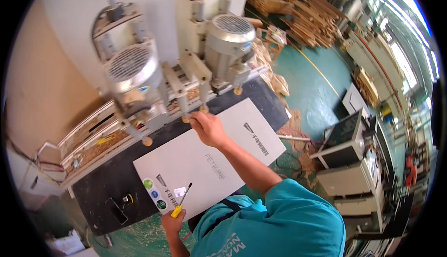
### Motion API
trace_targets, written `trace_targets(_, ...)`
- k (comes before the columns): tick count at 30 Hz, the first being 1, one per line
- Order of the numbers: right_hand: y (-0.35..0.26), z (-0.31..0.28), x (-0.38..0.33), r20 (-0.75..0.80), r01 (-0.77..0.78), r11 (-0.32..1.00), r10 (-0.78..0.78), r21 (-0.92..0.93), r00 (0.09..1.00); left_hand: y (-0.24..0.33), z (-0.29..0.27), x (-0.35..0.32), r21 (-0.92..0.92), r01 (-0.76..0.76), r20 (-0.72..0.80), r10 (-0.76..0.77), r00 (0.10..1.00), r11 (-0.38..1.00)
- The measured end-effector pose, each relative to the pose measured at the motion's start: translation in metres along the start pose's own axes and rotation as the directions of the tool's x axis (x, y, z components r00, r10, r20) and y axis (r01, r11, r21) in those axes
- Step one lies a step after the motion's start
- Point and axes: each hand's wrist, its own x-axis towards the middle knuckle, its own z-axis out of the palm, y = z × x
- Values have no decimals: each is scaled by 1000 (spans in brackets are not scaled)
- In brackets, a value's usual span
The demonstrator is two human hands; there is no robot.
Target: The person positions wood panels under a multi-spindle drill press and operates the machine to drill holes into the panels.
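Your left hand (172,222) gripped the screwdriver (177,211), seemingly light and stiff, by its handle, the surest hold, over the white board (186,161), while I couldn't tell whether your right hand (208,128) pinched the clamp foot (186,119).

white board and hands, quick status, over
Left hand gripping yellow screwdriver. Right hand by round tan pad. White board lying on black table. Phone on table, off the board.
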Motion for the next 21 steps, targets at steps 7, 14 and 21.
trace_targets(7,274,-41,-129,-442,-795,587,678,-155,587,46,11,7,232,23,-11,-22,1000,972)
trace_targets(14,383,-59,-105,-568,-700,600,443,-387,694,118,46,28,320,33,170,-91,981,947)
trace_targets(21,416,-49,-102,-422,-600,662,435,-448,795,141,46,39,447,33,167,-120,979,894)
